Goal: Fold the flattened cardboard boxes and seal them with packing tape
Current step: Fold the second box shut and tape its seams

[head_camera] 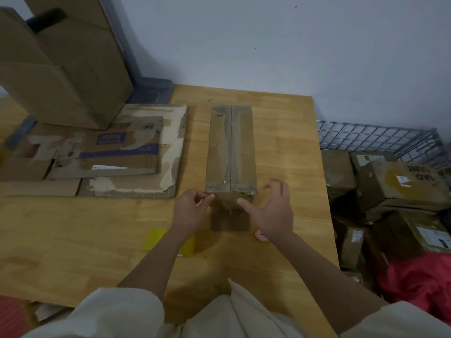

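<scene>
One folded box stood at the centre of the frame on the wooden surface, its top seam running away from the viewer. Two hands met its near end: the left hand pinched the box's lower left corner edge with curled fingers; the right hand had fingers spread, index finger pointing at the tape over the near face. One yellow tape roll lay lower left. Flattened cardboard lay at left; several parcels filled the right.

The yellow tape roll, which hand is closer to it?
Left. The left hand is at the box's near end, just beyond the yellow tape roll. The right hand is farther off, across the box.
</scene>
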